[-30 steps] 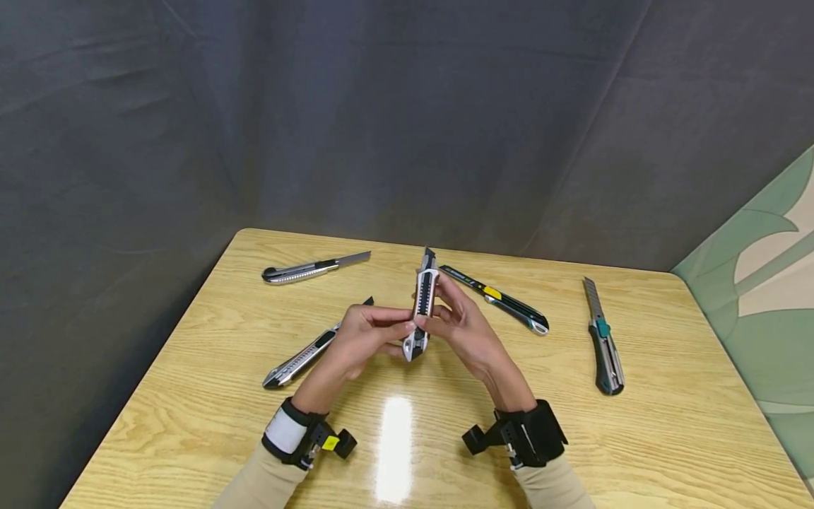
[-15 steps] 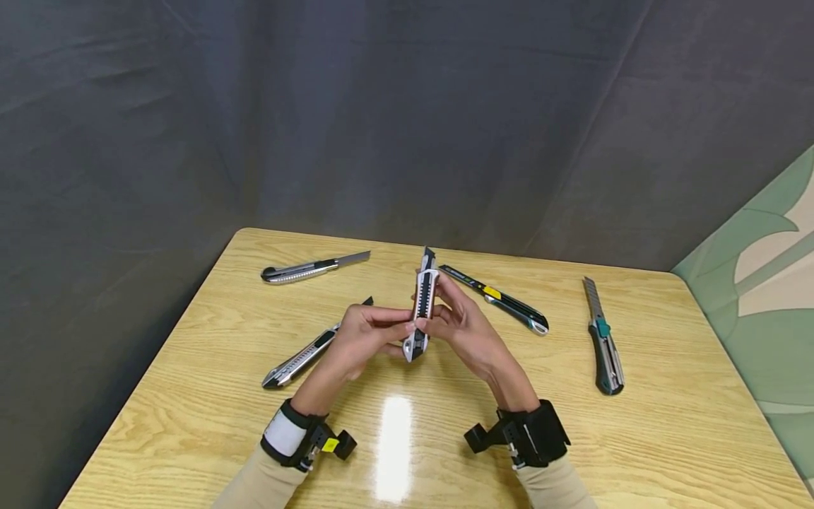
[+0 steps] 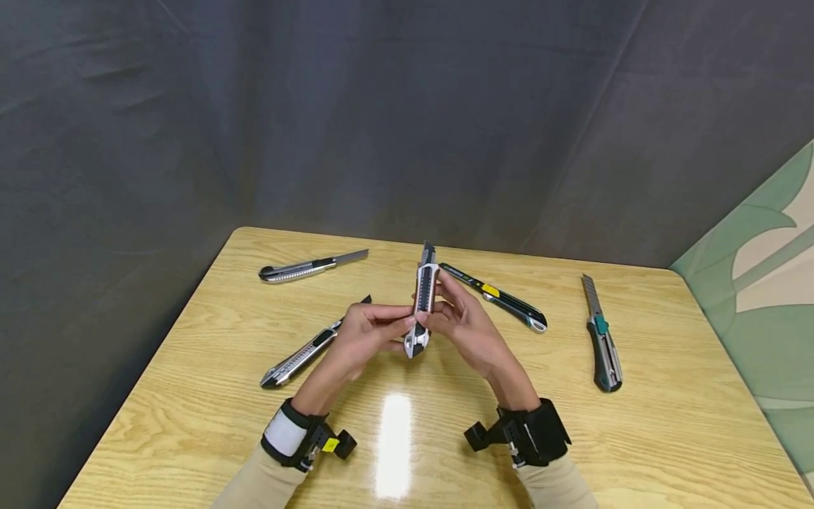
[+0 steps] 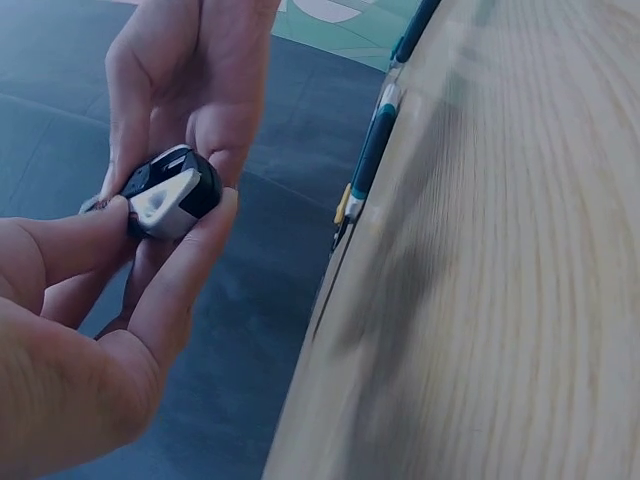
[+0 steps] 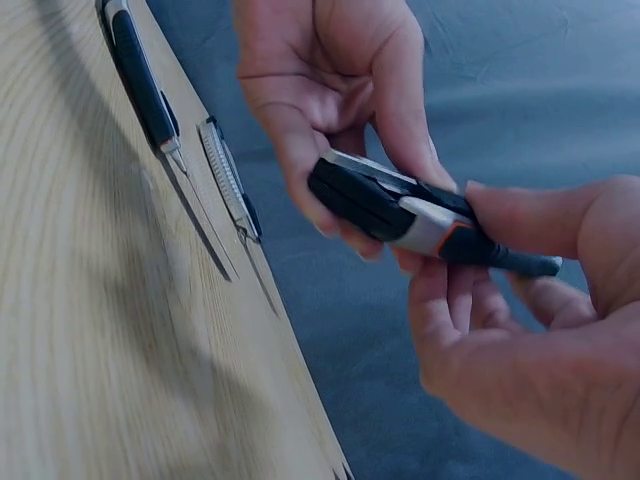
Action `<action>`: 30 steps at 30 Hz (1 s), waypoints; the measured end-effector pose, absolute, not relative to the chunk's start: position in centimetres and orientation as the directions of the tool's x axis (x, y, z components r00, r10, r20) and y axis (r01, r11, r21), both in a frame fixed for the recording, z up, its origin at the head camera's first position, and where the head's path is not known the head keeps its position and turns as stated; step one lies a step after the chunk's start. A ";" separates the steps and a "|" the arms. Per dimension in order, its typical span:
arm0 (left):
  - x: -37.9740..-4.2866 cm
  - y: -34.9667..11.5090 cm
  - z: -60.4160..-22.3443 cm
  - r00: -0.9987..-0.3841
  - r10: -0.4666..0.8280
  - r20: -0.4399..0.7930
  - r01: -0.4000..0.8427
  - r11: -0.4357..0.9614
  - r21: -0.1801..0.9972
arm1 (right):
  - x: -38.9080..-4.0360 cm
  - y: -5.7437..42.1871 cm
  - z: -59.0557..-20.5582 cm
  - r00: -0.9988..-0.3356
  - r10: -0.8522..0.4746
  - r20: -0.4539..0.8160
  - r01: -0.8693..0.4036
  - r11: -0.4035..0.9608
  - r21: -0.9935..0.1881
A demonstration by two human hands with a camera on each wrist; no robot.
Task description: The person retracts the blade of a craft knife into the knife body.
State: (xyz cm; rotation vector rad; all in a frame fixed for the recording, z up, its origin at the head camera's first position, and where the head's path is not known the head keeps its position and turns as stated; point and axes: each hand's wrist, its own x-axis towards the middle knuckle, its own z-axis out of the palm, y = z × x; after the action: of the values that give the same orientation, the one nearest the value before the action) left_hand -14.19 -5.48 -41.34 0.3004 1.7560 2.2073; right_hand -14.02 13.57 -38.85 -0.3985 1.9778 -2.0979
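Note:
A white and black snap-off utility knife [image 3: 425, 297] is held up over the middle of the table, its short dark blade tip pointing away from me. My left hand [image 3: 365, 338] pinches the lower handle from the left, between thumb and fingers. From the other side my right hand [image 3: 467, 329] grips the same knife, thumb on the handle's face and fingers behind it. In the right wrist view the knife's black and white handle [image 5: 425, 225] shows an orange accent, with fingers of both hands around it. The left wrist view looks onto its butt end [image 4: 175, 195].
Other utility knives lie around the hands: a silver one [image 3: 295, 271] far left, another silver-black one [image 3: 302, 360] partly behind the left hand, a black-yellow one [image 3: 509, 304] right of centre, and a teal-black one [image 3: 604, 346] at right. A dark curtain [image 3: 407, 127] hangs behind the table [image 3: 668, 438].
The held knife has tipped slightly, its blade end a little higher in the head view. Both hands keep their hold, and the other knives lie as before.

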 end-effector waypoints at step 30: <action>-14.3 -5.6 -40.7 -0.956 0.288 -0.063 -0.118 -0.181 0.976 | -13.3 12.3 -39.1 -0.980 -0.197 -0.006 -0.025 0.152 -0.988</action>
State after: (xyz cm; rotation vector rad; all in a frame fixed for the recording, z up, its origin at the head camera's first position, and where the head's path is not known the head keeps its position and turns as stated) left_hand -14.28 -5.64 -40.75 0.1964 1.8163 2.2204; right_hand -13.30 12.25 -39.07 -0.2213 2.2795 -1.9509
